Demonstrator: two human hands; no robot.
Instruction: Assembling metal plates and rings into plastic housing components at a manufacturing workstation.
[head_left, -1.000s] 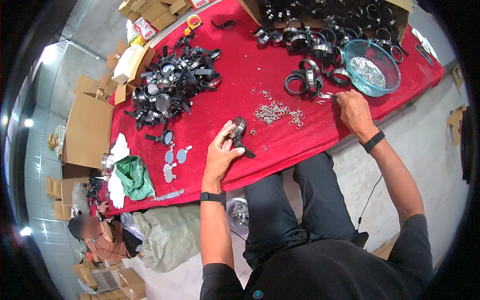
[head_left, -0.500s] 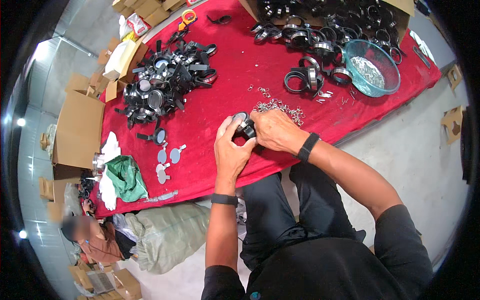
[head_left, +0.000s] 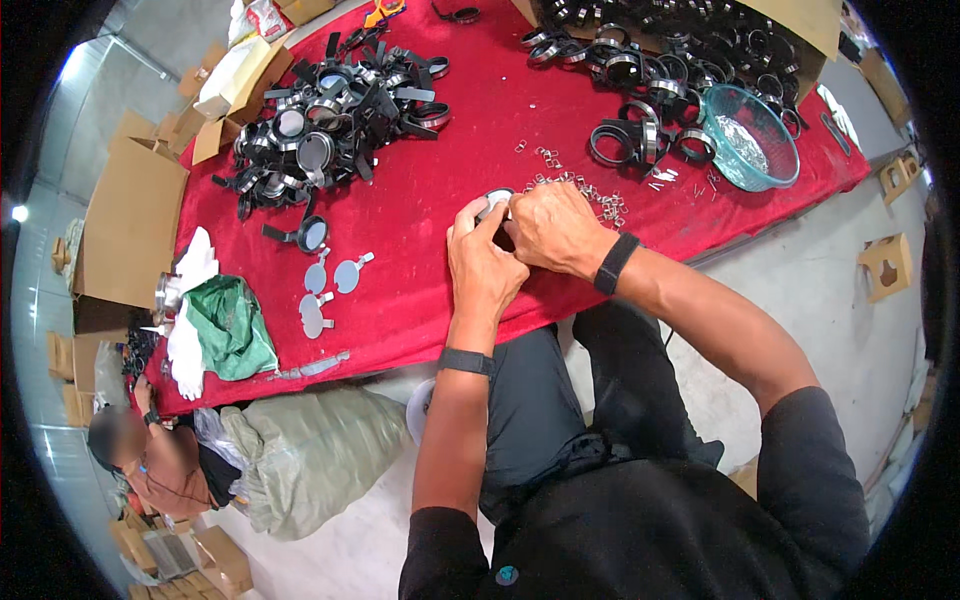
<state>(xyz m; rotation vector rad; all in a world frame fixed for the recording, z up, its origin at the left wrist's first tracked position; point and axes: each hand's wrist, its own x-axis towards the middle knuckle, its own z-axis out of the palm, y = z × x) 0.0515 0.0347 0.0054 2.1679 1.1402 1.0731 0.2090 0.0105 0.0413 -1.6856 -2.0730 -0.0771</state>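
Over the near part of the red cloth, my left hand [head_left: 482,262] is closed round a black ring-shaped part with a grey disc [head_left: 495,203], most of it hidden by my fingers. My right hand [head_left: 558,230] presses in from the other side, fingers curled at the same part; whether a small piece is pinched there I cannot tell. Just beyond the right hand lies a scatter of small metal clips [head_left: 600,203]. To the left are several loose grey discs with tabs [head_left: 347,276] and a black ring with a handle [head_left: 311,234].
A heap of black and silver ring parts [head_left: 320,135] covers the far left. More rings [head_left: 640,140] spill from a cardboard box [head_left: 800,22] at the far right, beside a teal basket [head_left: 780,170] of metal pins. A green bag [head_left: 230,330] lies left; another person [head_left: 170,470] sits beyond a sack [head_left: 320,460].
Both hands stay at the black ring part. My left hand has turned, its back now more to view, and the right fingers have curled over the part. The whole view has shifted slightly.
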